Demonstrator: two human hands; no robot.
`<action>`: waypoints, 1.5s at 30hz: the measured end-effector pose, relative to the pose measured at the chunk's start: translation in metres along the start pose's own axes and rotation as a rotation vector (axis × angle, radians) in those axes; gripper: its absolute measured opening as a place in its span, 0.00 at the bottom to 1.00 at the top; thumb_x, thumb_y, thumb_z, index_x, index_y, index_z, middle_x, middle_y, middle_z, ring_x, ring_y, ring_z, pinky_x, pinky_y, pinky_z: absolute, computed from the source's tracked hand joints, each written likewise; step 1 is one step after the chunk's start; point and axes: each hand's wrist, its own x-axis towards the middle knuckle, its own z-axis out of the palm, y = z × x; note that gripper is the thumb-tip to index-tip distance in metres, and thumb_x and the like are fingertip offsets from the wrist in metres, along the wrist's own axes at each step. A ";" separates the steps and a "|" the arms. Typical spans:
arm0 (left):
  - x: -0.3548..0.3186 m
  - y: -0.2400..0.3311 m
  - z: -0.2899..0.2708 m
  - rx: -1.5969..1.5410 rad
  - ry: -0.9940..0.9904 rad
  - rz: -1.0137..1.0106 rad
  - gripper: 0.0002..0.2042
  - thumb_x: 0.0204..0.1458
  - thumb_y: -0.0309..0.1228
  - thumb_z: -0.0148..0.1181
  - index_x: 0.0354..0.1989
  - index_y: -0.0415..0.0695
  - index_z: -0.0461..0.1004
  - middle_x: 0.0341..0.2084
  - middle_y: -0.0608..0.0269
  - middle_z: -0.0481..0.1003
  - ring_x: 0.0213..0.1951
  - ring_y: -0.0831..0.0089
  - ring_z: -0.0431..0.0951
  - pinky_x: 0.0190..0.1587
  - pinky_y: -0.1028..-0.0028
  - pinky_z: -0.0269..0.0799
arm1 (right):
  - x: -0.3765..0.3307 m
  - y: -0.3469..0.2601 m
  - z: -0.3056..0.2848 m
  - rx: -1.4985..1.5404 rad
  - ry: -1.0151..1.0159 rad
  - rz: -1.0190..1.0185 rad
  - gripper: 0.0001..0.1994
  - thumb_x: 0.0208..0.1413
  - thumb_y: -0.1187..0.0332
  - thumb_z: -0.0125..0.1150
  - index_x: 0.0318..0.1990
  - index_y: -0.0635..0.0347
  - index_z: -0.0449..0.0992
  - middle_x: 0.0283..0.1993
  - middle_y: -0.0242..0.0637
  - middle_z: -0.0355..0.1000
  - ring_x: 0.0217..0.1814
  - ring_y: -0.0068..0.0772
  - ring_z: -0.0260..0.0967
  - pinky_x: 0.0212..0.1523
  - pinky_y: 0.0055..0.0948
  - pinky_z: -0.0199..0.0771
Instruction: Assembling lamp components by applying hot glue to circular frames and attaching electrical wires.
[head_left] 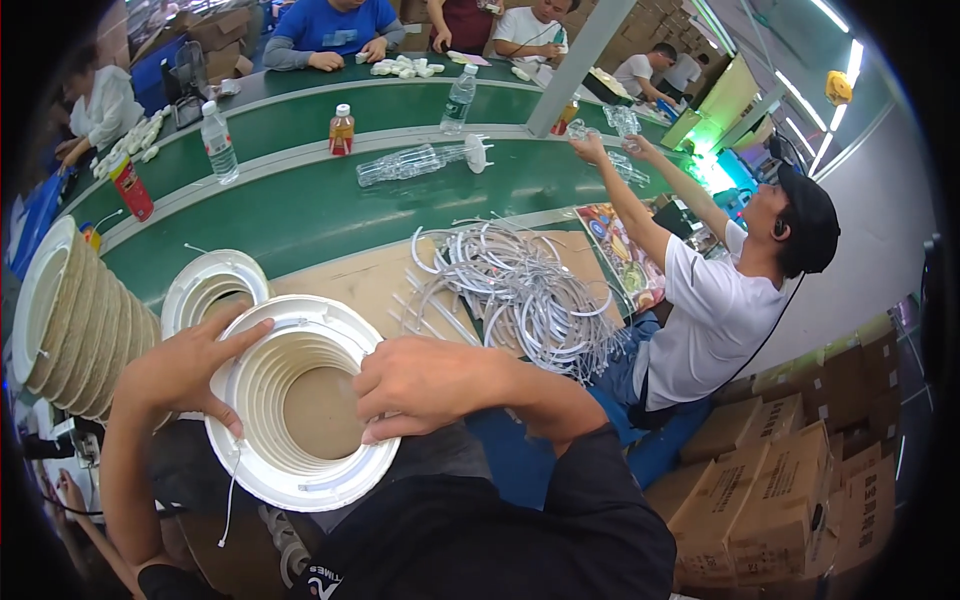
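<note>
Both hands clamp a stack of white ribbed ring housings [300,400] held over the lap at the bench edge. Left hand [190,365] at 9 o'clock of the rim, fingers splayed flat on it. Right hand [425,385] at 3 o'clock, fingers curled over the rim, wrist bent. Tangle of white curved wires [520,290] at 1 o'clock.

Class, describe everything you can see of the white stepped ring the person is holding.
The white ring is round and looks like plastic, with concentric steps narrowing to an open centre. It is tilted, its opening facing the camera, above the person's lap. The left hand grips its left rim; the right hand grips its right rim. A thin white wire hangs below it.
</note>
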 end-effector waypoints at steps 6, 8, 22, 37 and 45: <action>-0.002 -0.001 -0.002 0.008 -0.050 0.015 0.60 0.24 0.49 0.83 0.74 0.59 0.55 0.71 0.44 0.52 0.61 0.43 0.70 0.64 0.58 0.66 | -0.002 0.001 0.001 0.012 0.027 -0.009 0.13 0.58 0.58 0.64 0.30 0.59 0.77 0.31 0.39 0.71 0.39 0.46 0.71 0.42 0.42 0.69; -0.001 -0.001 -0.005 -0.005 -0.073 -0.002 0.60 0.24 0.48 0.83 0.74 0.59 0.55 0.71 0.45 0.52 0.60 0.44 0.71 0.63 0.58 0.67 | -0.002 0.001 0.001 0.014 0.031 -0.017 0.14 0.58 0.58 0.64 0.30 0.59 0.77 0.31 0.39 0.71 0.39 0.46 0.71 0.42 0.42 0.69; -0.001 0.001 -0.010 -0.091 -0.136 -0.060 0.61 0.24 0.45 0.84 0.74 0.58 0.53 0.70 0.44 0.53 0.64 0.42 0.65 0.65 0.58 0.63 | -0.002 0.003 0.005 -0.039 0.305 -0.085 0.09 0.55 0.61 0.69 0.32 0.56 0.80 0.29 0.34 0.74 0.36 0.41 0.73 0.42 0.37 0.71; 0.000 -0.007 -0.011 -0.132 -0.141 -0.021 0.62 0.27 0.45 0.84 0.75 0.57 0.50 0.73 0.45 0.49 0.68 0.44 0.61 0.67 0.59 0.61 | -0.099 0.048 0.043 0.521 1.200 0.514 0.14 0.70 0.65 0.52 0.41 0.69 0.80 0.29 0.34 0.76 0.32 0.19 0.70 0.34 0.21 0.70; -0.047 -0.019 0.017 -0.524 0.376 -0.005 0.55 0.39 0.53 0.78 0.73 0.39 0.54 0.70 0.47 0.58 0.70 0.56 0.60 0.69 0.58 0.55 | -0.147 0.040 0.104 0.600 0.951 0.846 0.11 0.67 0.67 0.57 0.46 0.67 0.79 0.33 0.32 0.76 0.33 0.20 0.70 0.37 0.22 0.72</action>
